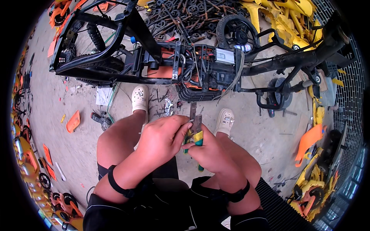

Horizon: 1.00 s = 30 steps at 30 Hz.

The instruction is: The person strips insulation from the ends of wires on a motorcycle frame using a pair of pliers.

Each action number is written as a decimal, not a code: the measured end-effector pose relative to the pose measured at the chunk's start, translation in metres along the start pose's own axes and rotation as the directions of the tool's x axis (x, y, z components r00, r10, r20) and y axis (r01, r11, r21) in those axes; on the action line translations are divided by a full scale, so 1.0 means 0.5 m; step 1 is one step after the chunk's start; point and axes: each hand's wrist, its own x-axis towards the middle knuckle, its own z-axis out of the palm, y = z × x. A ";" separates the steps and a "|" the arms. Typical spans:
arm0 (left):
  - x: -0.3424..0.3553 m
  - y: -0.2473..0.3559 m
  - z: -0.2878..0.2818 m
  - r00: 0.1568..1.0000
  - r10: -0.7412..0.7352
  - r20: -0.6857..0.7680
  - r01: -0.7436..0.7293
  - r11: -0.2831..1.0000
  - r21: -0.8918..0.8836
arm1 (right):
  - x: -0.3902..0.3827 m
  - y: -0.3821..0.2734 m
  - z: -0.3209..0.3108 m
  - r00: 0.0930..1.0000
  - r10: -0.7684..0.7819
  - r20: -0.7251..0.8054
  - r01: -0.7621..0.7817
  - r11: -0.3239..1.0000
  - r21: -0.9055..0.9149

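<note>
My right hand [210, 154] is wrapped round a pair of pliers [198, 136] with green and yellow handles, its dark metal head pointing away from me. Close against that head, my left hand [165, 133] is closed in a pinch between thumb and forefinger. A small greyish bit shows at its fingertips, too small and covered to name. Beyond my hands stands a stripped black scooter frame [135, 36], with bundled cables [192, 69] and a silver finned box [225, 56] in its middle.
Rusty metal parts [181, 19] are heaped behind the frame, beside a black wheel [237, 34]. Yellow panels [289, 19] pile up at the far right. A cordless drill [101, 121] and an orange panel piece [73, 121] lie on the floor at left. My shoes [140, 99] flank the work.
</note>
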 end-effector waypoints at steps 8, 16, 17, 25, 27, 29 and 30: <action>-0.006 -0.005 -0.002 1.000 -0.014 -0.019 0.015 1.000 0.008 | 0.001 -0.007 0.006 1.000 0.011 -0.005 -0.012 0.997 -0.070; -0.007 -0.008 0.001 1.000 -0.021 -0.016 0.022 0.999 0.047 | 0.000 -0.005 0.009 0.999 0.029 -0.035 -0.033 0.990 -0.136; -0.006 -0.005 -0.001 0.999 -0.034 -0.006 0.034 0.999 0.030 | 0.000 -0.003 0.009 0.998 0.035 -0.045 -0.041 0.988 -0.152; 0.003 0.020 -0.020 0.977 -0.191 0.097 0.209 0.949 -0.236 | -0.004 -0.040 0.010 0.986 -0.016 -0.166 -0.039 0.946 -0.321; 0.001 0.011 -0.022 0.962 -0.223 0.158 0.263 0.916 -0.304 | -0.004 -0.039 0.005 0.985 -0.037 -0.168 -0.025 0.934 -0.355; 0.000 0.002 -0.022 0.943 -0.257 0.211 0.319 0.879 -0.355 | -0.002 -0.030 0.000 0.986 -0.061 -0.158 -0.003 0.927 -0.376; -0.001 -0.002 -0.024 0.932 -0.279 0.229 0.349 0.861 -0.371 | -0.003 -0.036 0.001 0.989 -0.048 -0.140 -0.005 0.935 -0.356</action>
